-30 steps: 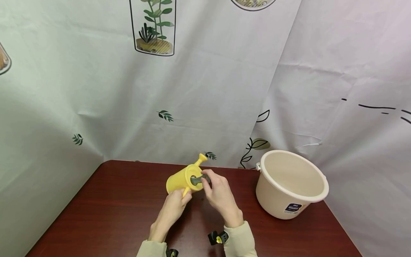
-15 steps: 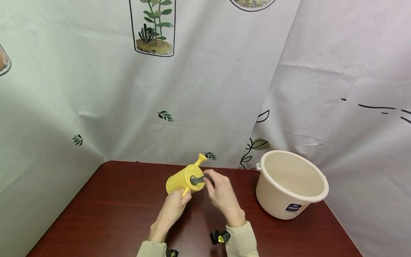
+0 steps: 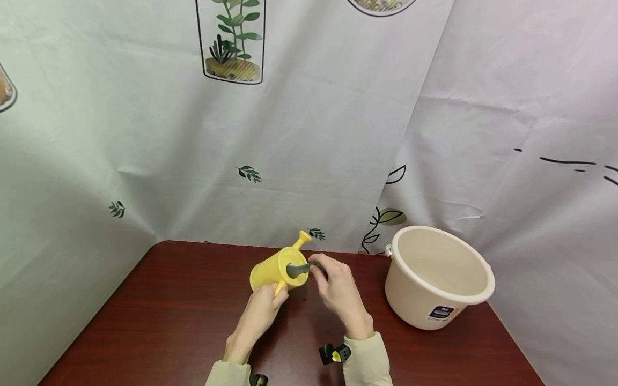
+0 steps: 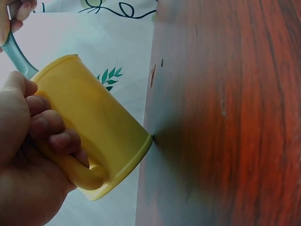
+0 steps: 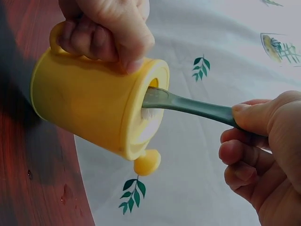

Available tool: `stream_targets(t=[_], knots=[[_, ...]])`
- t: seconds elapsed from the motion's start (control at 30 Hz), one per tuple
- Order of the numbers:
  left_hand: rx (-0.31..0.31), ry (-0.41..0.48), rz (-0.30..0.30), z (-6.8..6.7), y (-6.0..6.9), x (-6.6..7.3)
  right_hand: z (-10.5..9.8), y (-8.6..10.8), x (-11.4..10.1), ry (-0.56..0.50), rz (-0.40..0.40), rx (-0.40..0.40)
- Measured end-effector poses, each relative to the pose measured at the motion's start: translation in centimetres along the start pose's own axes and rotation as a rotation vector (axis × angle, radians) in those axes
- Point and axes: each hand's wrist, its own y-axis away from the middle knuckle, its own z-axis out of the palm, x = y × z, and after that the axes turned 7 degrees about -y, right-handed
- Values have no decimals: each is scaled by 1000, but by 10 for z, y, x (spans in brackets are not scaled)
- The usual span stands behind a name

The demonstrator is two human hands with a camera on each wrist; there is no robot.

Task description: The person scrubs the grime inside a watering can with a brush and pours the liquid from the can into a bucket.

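1 yellow watering can [image 3: 270,272] is tilted at the worktop [image 3: 169,311]; I cannot tell whether its base touches the surface. In the head view its spout [image 3: 303,238] points between 1 and 2 o'clock. The left hand [image 3: 262,310], at the can's 7 o'clock, has its fingers curled round the handle. The right hand [image 3: 340,292], at the can's 4 o'clock, pinches a dark green utensil [image 3: 300,269] between thumb and fingers; the utensil's wider end sits in the can's round opening, its stem running out toward 3 o'clock. A cream bucket [image 3: 410,303] with a dark label [image 3: 441,312] stands well apart at the can's 3 o'clock. A pale leaf-printed cloth [image 3: 314,118] hangs at 12 o'clock.
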Motion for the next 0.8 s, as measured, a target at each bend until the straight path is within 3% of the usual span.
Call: stream_targets(t=[0.8], knots=[[7,4,-6,-1,-1,0,-8,0,2,-26,5,20]])
